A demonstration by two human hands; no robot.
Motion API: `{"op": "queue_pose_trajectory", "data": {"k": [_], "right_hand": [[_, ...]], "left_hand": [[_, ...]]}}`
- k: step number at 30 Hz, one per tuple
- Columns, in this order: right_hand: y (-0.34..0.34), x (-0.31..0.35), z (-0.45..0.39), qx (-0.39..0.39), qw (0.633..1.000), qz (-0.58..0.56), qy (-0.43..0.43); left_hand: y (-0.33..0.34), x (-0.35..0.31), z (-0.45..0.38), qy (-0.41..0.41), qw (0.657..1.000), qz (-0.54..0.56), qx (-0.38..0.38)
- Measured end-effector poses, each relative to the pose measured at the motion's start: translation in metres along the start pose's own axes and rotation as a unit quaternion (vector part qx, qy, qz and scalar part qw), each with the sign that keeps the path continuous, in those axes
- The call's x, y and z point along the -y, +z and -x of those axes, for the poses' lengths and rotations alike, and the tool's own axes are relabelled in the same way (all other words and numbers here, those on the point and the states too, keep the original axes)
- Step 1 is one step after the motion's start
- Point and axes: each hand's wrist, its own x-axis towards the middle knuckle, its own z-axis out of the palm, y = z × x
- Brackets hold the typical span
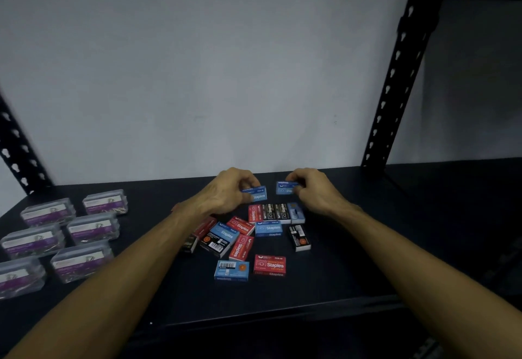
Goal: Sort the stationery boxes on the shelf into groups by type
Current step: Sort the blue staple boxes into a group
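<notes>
A: Nearest the shelf edge [282, 313]?
B: Two staple boxes side by side: a blue one [231, 270] barcode up, a red one [270, 265] label up, just apart.

A: Further in?
B: A loose heap [226, 235] of red, blue and black boxes, some overlapping, some tilted. A black box [300, 237] alone to its right, barcode side up. Behind the heap, a tight row [275, 213] of boxes on edge, touching one another: red, black, black, blue.

A: Off to the left?
B: Clear clip cases [70, 231] with purple labels, grouped in rough rows, well apart from the staple boxes.

A: And the hands?
B: Both beyond the row, near the back of the shelf. Left hand [226, 192] curled round a blue box [257, 193], thumb and fingers pinching its left end; rest of the box sticking out to the right of the fingers, label facing the camera. Right hand [313, 189] pinching a second blue box [285, 187] by its right end, box jutting left from the fingertips. Both boxes just apart from each other, between the two hands.

A: Lifted or resting?
B: Cannot tell.

A: Behind all that?
B: Pale wall [197, 62], black slotted upright [395, 70] at the right.
</notes>
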Motion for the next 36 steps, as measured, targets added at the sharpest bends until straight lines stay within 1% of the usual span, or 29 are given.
{"op": "queue_pose_trajectory", "data": {"k": [7, 12, 16, 21, 36], "right_hand": [[-0.051, -0.053, 0.01, -0.047, 0.995, 0.05, 0.066], [-0.07, -0.086, 0.014, -0.058, 0.991, 0.064, 0.1], [-0.07, -0.102, 0.016, -0.06, 0.991, 0.06, 0.1], [-0.069, -0.108, 0.014, -0.065, 0.993, 0.06, 0.078], [-0.072, -0.113, 0.011, -0.078, 0.992, 0.071, 0.065]], "left_hand": [[0.043, -0.045, -0.039, 0.017, 1.0, 0.011, 0.005], [0.075, -0.068, -0.065, 0.016, 1.0, -0.003, -0.013], [0.094, -0.077, -0.08, 0.008, 1.0, -0.014, -0.019], [0.109, -0.078, -0.09, 0.012, 1.0, -0.022, -0.012], [0.115, -0.083, -0.096, 0.024, 0.999, -0.028, -0.026]]}}
